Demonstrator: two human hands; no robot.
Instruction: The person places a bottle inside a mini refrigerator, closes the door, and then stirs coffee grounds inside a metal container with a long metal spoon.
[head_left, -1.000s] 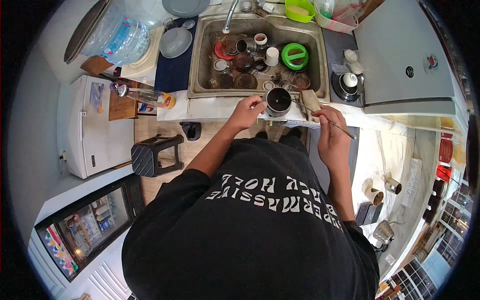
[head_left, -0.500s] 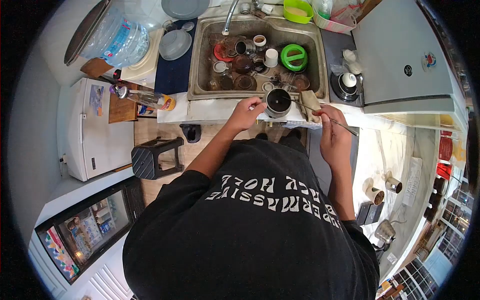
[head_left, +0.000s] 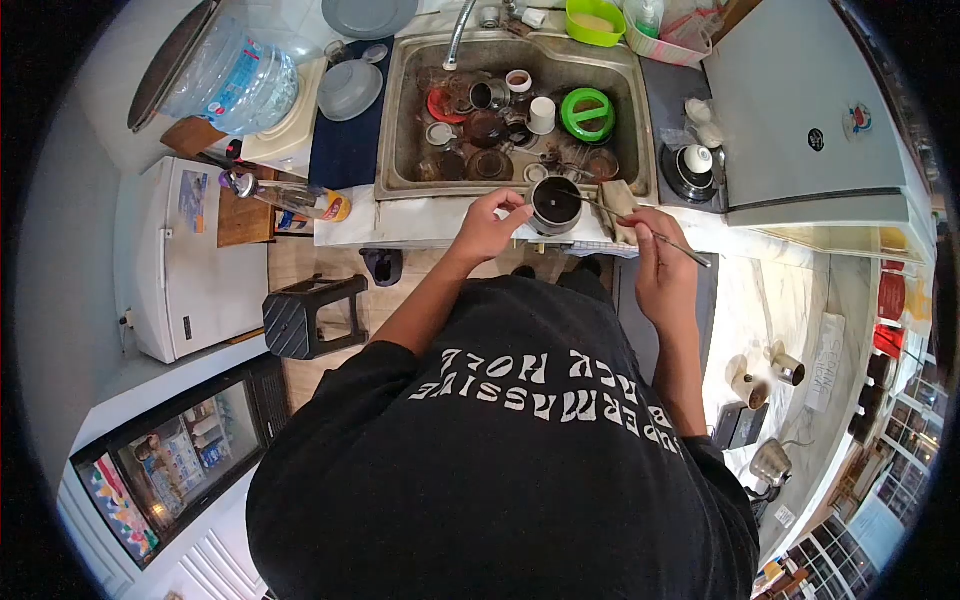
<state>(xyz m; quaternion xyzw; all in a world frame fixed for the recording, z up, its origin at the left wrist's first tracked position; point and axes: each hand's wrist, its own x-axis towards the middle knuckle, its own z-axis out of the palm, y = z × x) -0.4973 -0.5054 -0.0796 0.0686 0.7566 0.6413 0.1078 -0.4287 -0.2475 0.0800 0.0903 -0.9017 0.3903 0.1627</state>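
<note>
My left hand [head_left: 490, 228] grips the side of a metal cup [head_left: 553, 227] at the sink's front edge, thumb at its rim. The cup holds dark liquid, with a small bright reflection on it. My right hand [head_left: 665, 265] pinches a long thin metal spoon [head_left: 690, 253], which slants leftward to the cup; its far end is hidden in the dark liquid. Beneath the spoon, a folded beige cloth [head_left: 617, 203] lies on the sink's front ledge, close to my right fingers.
The steel sink [head_left: 393, 120] holds several dirty glasses, cups and a green lid [head_left: 587, 115]. A faucet [head_left: 458, 40] arches over it. A bottle [head_left: 310, 200] sticks out at the left. Right of the sink stands a black saucer stack [head_left: 688, 182]. Below left is a black stool [head_left: 315, 315].
My right hand and the spoon's handle end have shifted slightly left. My left hand and the cup stay nearly in place.
</note>
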